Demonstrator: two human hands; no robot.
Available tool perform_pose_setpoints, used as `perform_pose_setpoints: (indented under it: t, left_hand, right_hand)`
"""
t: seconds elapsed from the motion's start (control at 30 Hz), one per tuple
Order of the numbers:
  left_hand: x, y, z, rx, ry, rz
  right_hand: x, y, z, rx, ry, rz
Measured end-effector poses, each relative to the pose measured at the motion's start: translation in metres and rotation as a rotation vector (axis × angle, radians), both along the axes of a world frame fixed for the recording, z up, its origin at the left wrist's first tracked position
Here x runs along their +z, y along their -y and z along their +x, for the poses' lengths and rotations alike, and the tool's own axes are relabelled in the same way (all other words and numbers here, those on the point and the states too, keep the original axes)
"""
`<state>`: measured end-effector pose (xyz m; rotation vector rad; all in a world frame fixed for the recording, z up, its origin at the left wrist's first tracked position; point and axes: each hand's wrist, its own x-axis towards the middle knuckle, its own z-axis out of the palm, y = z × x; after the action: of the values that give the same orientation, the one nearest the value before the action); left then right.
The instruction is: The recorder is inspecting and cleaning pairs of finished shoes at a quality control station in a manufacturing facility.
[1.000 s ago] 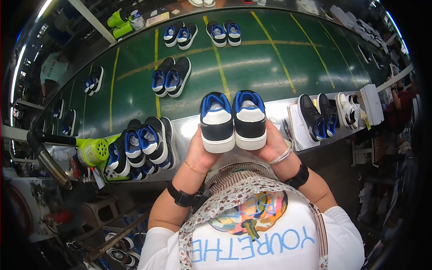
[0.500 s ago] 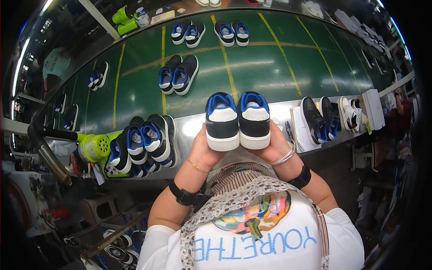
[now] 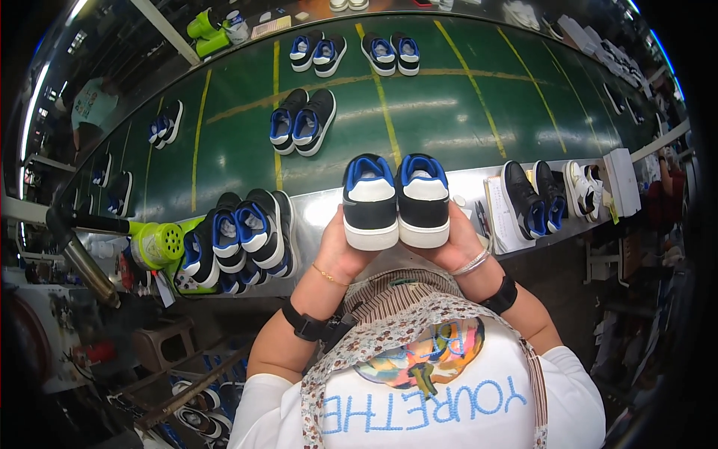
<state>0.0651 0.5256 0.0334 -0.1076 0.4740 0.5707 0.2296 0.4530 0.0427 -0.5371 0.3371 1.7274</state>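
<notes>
My left hand point(image 3: 342, 248) is closed round the outer side of a black sneaker point(image 3: 371, 213) with a white heel patch, white sole and blue lining. My right hand point(image 3: 458, 245) grips the matching sneaker point(image 3: 424, 213) in the same way. The two sneakers are held side by side with their heels toward me, over the near metal edge of the bench. Most of my fingertips are hidden behind and under the shoes. Pale stuffing shows inside both shoe openings.
Beyond lies a green conveyor belt point(image 3: 426, 120) with yellow lines, carrying several pairs like the nearest sneakers point(image 3: 314, 123). More sneakers point(image 3: 254, 224) are stacked at left beside a lime-green device point(image 3: 158, 245). Paper sheets point(image 3: 505, 224), black shoes point(image 3: 532, 198) and white shoes point(image 3: 580, 191) sit at right.
The belt's yellow lines and the shoes on it have shifted slightly to the right. My hands and the held pair stay nearly still.
</notes>
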Motion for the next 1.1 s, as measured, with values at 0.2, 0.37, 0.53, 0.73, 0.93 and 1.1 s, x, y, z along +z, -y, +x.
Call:
perform_pose_setpoints:
  t: [0.2,0.37,0.53,0.73,0.93,1.1]
  left_hand:
    - [-0.053,-0.02,-0.032,-0.049,-0.197,0.164]
    - [-0.078,-0.026,-0.051,-0.267,-1.179,0.72]
    - [-0.12,-0.016,-0.077,-0.612,-1.563,1.658]
    - [0.003,-0.018,-0.006,-0.106,-0.914,1.877]
    - [0.037,-0.021,0.01,-0.5,-0.675,2.37]
    - [0.06,-0.009,0.005,-0.258,-0.824,2.084]
  right_hand:
    - [-0.003,0.002,0.006,-0.004,-0.081,-0.021]
    - [-0.022,0.0,0.012,-0.083,-0.128,0.006]
    - [-0.026,0.001,0.006,-0.012,-0.108,0.007]
    - [-0.021,0.005,-0.008,0.053,0.016,0.0]
    - [-0.045,0.02,0.009,0.43,0.323,0.062]
    - [-0.126,0.018,0.073,0.762,1.954,-0.108]
